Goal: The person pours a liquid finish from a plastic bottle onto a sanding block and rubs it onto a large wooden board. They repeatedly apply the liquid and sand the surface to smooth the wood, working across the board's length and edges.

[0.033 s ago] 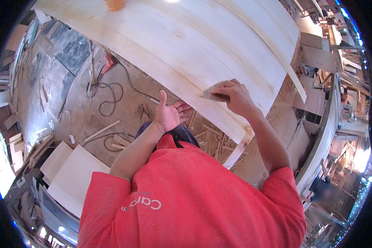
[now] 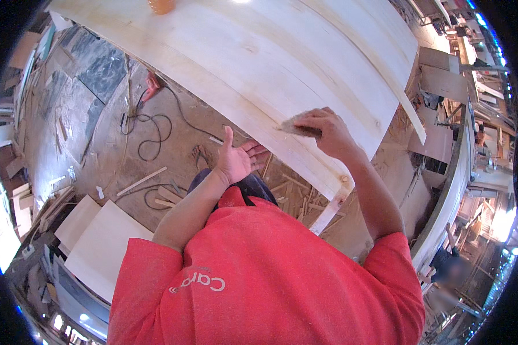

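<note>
Head view, looking down: right hand [image 2: 328, 129] closed over a small grey-brown sanding pad [image 2: 296, 126], pressing it on the near edge of a large pale wooden panel [image 2: 282, 57]. Left hand [image 2: 236, 161] open, fingers spread, palm up, just below that edge; whether it touches the underside cannot be told. Risk, as a judgement: the pad sits right at the rim, so a stroke running off could round the edge unevenly or catch the left fingers beneath; splinters from the raw edge are also likely. Panel surface bare, light, with faint grain lines; an orange container [image 2: 161, 6] stands at its far side. Below, dusty floor [image 2: 98, 144] with a coiled black cable [image 2: 152, 129], a red power tool [image 2: 151, 86], wood offcuts [image 2: 282, 184], pale sheets [image 2: 106, 241] stacked near left. Cluttered workshop benches [image 2: 443, 75] at right.
</note>
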`<state>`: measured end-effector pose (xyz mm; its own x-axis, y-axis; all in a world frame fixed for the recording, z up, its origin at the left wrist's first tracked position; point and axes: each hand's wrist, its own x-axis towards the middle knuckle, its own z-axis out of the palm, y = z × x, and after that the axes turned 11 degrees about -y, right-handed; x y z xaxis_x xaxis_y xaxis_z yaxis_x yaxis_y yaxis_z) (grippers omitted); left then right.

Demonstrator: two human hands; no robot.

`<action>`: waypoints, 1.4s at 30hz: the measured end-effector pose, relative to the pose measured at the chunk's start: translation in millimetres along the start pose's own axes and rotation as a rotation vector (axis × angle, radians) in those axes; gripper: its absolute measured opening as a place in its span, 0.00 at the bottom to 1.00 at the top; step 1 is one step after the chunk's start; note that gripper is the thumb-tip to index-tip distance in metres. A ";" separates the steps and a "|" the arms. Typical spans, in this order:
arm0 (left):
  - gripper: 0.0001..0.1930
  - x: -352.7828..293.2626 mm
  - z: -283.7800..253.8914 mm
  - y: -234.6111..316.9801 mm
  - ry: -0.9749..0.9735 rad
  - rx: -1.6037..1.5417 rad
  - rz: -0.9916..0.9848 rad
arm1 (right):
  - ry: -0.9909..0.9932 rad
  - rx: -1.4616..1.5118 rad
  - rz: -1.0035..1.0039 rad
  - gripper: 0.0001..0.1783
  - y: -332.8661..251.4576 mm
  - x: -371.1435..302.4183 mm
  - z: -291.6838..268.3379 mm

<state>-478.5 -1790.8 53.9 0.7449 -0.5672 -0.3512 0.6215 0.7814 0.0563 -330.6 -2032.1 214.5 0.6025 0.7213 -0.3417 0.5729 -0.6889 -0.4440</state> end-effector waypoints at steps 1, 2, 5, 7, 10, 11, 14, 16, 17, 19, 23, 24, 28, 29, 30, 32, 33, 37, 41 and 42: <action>0.68 0.3 -0.4 -3.5 0.015 0.006 -0.015 | 0.036 0.044 -0.035 0.23 0.0 8.9 -3.4; 0.68 0.5 -0.7 -7.5 0.030 0.012 -0.028 | 0.070 0.088 -0.071 0.24 -1.2 18.9 -6.5; 0.68 1.3 -2.7 -13.8 0.053 0.029 -0.073 | 0.129 0.011 -0.100 0.21 -12.9 58.1 0.1; 0.68 1.5 -4.4 -16.8 0.041 0.033 -0.089 | 0.144 -0.071 -0.087 0.24 -27.6 78.8 8.6; 0.69 3.1 -6.4 -20.7 -0.003 0.041 -0.105 | 0.205 -0.243 -0.110 0.27 -38.5 107.2 36.0; 0.69 3.9 -5.9 -21.7 -0.014 0.046 -0.112 | 0.236 -0.273 -0.128 0.30 -32.3 115.7 46.5; 0.69 3.0 -6.7 -22.5 -0.019 0.045 -0.106 | 0.307 -0.275 -0.166 0.28 -40.4 129.2 52.3; 0.68 2.7 -6.7 -21.7 -0.026 0.044 -0.103 | 0.331 -0.302 -0.185 0.28 -41.5 138.0 54.9; 0.68 2.4 -6.8 -20.9 -0.031 0.043 -0.100 | 0.344 -0.315 -0.194 0.27 -41.2 142.0 56.2; 0.68 2.3 -4.0 -18.5 -0.031 0.045 -0.098 | 0.304 -0.338 -0.188 0.26 -37.3 147.4 59.4; 0.67 2.3 -1.5 -14.3 -0.026 0.045 -0.100 | 0.204 -0.317 -0.188 0.24 -34.4 140.7 52.8; 0.67 2.3 -2.9 -14.7 -0.030 0.043 -0.107 | 0.208 -0.308 -0.184 0.24 -36.8 141.9 47.8; 0.67 3.2 -7.6 -16.1 -0.036 0.032 -0.114 | 0.238 -0.304 -0.199 0.22 -49.5 157.9 31.3; 0.67 3.7 -7.2 -17.0 -0.040 0.032 -0.121 | 0.252 -0.311 -0.207 0.21 -51.7 165.7 30.5; 0.67 4.2 -7.0 -17.1 -0.040 0.032 -0.126 | 0.233 -0.328 -0.191 0.20 -52.7 174.2 31.7; 0.68 4.6 -6.2 -18.2 -0.062 0.040 -0.125 | 0.191 -0.360 -0.158 0.19 -54.7 183.7 35.6; 0.68 4.6 -6.4 -19.5 -0.072 0.038 -0.122 | 0.136 -0.377 -0.119 0.19 -59.0 181.5 33.5; 0.70 6.8 -5.0 -20.8 -0.074 0.027 -0.117 | -0.075 -0.435 -0.009 0.18 -67.2 156.2 16.9; 0.73 9.0 -7.3 -21.5 -0.037 0.011 -0.112 | -0.200 -0.511 -0.007 0.15 -47.1 112.1 19.3; 0.74 10.2 -8.3 -23.1 -0.036 0.001 -0.116 | -0.162 -0.503 -0.046 0.14 -36.4 97.3 23.6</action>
<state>-487.3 -1812.5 41.4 0.6761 -0.6628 -0.3218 0.7043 0.7097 0.0181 -305.9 -1935.2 177.8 0.4996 0.7260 -0.4726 0.8165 -0.5769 -0.0231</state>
